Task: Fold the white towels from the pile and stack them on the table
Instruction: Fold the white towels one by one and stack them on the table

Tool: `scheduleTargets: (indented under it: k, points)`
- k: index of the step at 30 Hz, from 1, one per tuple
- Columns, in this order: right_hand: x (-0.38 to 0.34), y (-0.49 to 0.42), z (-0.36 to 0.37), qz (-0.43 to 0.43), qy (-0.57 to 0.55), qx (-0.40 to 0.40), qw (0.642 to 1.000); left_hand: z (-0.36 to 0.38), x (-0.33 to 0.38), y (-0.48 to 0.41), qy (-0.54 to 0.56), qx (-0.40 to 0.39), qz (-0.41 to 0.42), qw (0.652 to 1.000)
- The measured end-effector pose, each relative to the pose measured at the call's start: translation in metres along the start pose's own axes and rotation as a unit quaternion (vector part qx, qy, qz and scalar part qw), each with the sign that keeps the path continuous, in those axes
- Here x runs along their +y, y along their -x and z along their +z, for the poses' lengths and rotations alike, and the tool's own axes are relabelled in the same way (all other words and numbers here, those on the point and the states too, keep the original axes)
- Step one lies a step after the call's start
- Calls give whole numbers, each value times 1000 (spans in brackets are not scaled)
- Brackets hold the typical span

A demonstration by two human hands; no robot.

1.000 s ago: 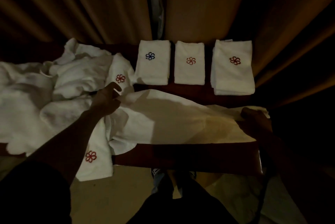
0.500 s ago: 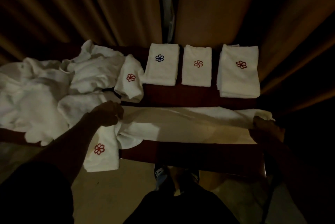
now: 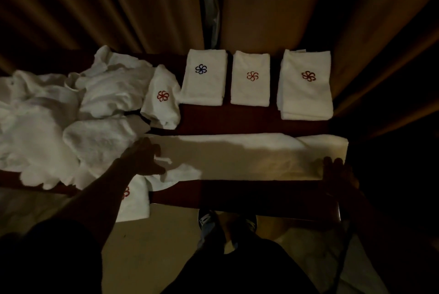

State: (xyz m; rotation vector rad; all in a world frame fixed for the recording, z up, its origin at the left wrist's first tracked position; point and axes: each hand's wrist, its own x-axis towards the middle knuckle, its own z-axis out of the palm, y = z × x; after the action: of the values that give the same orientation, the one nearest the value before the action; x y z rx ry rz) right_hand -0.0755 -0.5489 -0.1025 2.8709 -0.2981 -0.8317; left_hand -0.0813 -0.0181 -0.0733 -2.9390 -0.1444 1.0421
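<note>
A long white towel (image 3: 237, 158) lies flat in a band across the lower middle of the frame, on the dark wooden table (image 3: 237, 194). The left hand (image 3: 142, 158) rests on its left end with fingers spread and straight, gripping nothing. The right hand (image 3: 337, 172) sits on the towel's right end; in the dim light I cannot tell whether it grips the cloth. The unfolded pile (image 3: 59, 115) fills the left, three folded stacks (image 3: 250, 84) line the upper middle, and brown curtains (image 3: 118, 3) hang behind.
</note>
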Motion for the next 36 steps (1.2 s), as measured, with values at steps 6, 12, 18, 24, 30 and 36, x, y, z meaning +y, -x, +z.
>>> scheduleTargets:
  k: [6,12,18,24,30,36]
  points:
    - [7,-26,43,-126,-94,43,987,25,10,-3,18,9,-34,999]
    - [6,-23,31,-67,-135,-14,989,35,18,-12,31,58,-39,997]
    - [16,-16,29,13,-78,-41,996,42,17,-30,-42,63,-18,997]
    - [22,-7,28,36,-85,-38,995,47,10,-46,-48,72,-1,996]
    - [-4,0,41,-77,-179,33,980,39,36,-36,0,76,-30,997]
    - [12,-19,50,-79,-149,-5,986,45,47,-34,26,69,-17,997]
